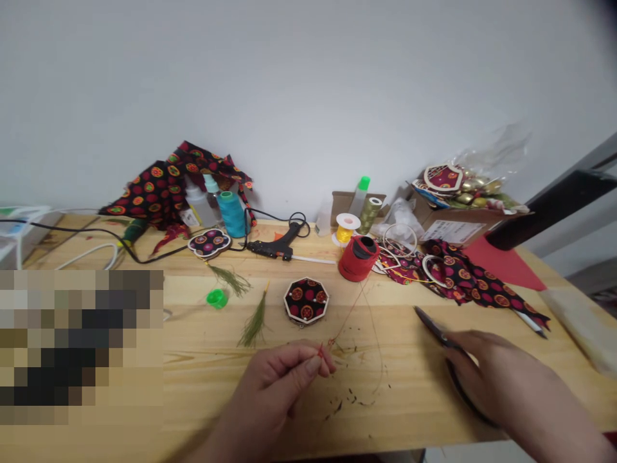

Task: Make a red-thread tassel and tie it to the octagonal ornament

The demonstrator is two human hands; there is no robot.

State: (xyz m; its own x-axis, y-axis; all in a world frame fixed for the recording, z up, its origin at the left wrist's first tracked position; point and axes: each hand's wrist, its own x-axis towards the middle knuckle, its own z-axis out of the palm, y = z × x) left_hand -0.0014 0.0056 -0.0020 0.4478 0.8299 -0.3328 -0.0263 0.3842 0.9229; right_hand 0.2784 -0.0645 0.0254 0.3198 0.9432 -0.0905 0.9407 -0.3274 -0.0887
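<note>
Between thumb and fingers, my left hand (284,379) pinches red thread (322,350), and a thin strand runs from there up to the red thread spool (358,258). My right hand (501,373) is wrapped round black scissors (431,323) at the table's right, blades pointing up and left. Just beyond my left hand lies an octagonal ornament (306,299) with patterned dark fabric inside a pale wooden rim. To its left rests a green tassel (255,321) with a yellow top. Small dark scraps (339,405) are scattered on the wood right of my left hand.
A black glue gun (279,243), a teal thread cone (233,215) and a yellow spool (345,228) stand along the back. A flower-shaped ornament (209,244) and a green cap (217,298) are at left. Right are patterned fabric (486,276) and a cardboard box (463,225). Blurring covers the lower left.
</note>
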